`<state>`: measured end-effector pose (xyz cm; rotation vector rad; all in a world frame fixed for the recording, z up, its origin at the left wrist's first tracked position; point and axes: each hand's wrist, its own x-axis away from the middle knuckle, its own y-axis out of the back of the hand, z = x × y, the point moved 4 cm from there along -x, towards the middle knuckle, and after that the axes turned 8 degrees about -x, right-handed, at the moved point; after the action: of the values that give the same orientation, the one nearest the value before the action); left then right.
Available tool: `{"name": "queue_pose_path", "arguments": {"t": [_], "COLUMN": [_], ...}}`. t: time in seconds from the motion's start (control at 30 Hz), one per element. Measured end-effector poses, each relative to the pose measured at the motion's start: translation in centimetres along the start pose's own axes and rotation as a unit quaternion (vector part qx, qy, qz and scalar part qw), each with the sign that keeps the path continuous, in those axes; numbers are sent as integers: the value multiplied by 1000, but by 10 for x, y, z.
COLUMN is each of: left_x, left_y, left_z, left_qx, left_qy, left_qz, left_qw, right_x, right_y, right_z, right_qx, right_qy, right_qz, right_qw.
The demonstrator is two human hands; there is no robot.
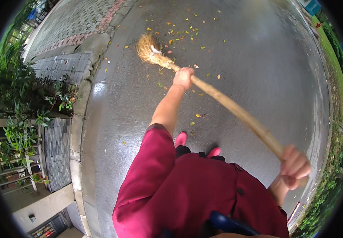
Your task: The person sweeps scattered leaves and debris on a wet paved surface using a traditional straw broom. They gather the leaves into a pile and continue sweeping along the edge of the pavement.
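Note:
My left hand [184, 78], at the end of an outstretched arm, grips the long wooden handle [237, 111] of a straw broom just behind its head. Close to the handle's butt end, at the right, my right hand [296, 166] is wrapped around it and looks blurred. The pale bristles [147, 49] fan out at the far end, bound with a white tie [154, 52], and appear to be on or just above the wet asphalt [249, 74]. Yellow, red and green fallen leaves [191, 37] lie scattered about the broom head, mostly beyond and right of it.
A chipped concrete kerb [77, 134] runs along the left, beside shrubs [16, 98], a slate-clad wall [57, 154] and a metal railing [16, 171]. Paving [67, 28] lies at upper left. Along the right is a planted verge [326, 184]. My pink shoes [181, 139] stand on the road.

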<state>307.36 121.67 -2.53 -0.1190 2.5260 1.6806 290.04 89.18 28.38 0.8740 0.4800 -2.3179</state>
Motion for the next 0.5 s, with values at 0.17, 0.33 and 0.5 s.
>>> {"name": "queue_pose_path", "arguments": {"t": [0.17,0.33,0.5], "left_x": [-1,105,233], "left_y": [13,-41,-115], "left_z": [-132,-192,-179], "left_qx": [-5,9,-12], "left_qy": [-98,41,265], "left_qz": [-99,41,84], "left_qw": [990,998,961], "right_x": [12,45,21], "right_y": [178,304,290], "right_z": [85,70,-40], "right_qx": [-134,-273,-386], "right_qy": [35,-67,-205], "right_qz": [-199,-189,-98], "right_qw": [970,941,894]}}
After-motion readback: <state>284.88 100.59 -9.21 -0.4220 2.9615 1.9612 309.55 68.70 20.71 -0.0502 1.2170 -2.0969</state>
